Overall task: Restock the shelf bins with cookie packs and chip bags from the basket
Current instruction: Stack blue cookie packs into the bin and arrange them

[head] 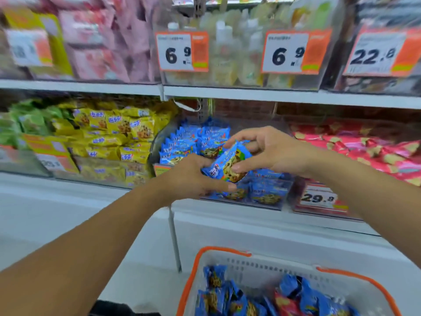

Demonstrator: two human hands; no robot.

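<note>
Shelving (227, 94): white, two tiers seen, filling the view from 9 through 12 to 3 o'clock; clear-fronted bins are carried on both tiers.

Upper tier: pink packs are held at 10 o'clock, pale bottles at 12 o'clock behind two price tags (182, 51) marked 6.9, and a tag marked 22.8 is shown at 2 o'clock. This tier is blurred.

Lower tier, 9 o'clock: green packs (29, 122) and yellow cookie packs (118, 133) are heaped side by side.

Lower tier, centre: blue cookie bin (268, 192), stocked with blue chocolate-chip cookie packs, just beside the yellow ones.

Lower tier, 3 o'clock: red chip bags (364, 151) are piled, with a 29.8 tag (319, 198) at the bin front.

Basket (262, 265): white with orange rim, at 5 o'clock, below the shelving; blue cookie packs and one red bag are held in it.

Left hand (193, 176): reached to the front of the blue cookie bin, fingers curled under the held pack's lower edge, thumb extended along its underside.

Right hand (271, 151): placed above the same bin, fingers and thumb pinched on the pack's upper right end.

Blue cookie pack (227, 165): tilted, gripped between both hands over the blue cookie bin, at the centre of the view.
</note>
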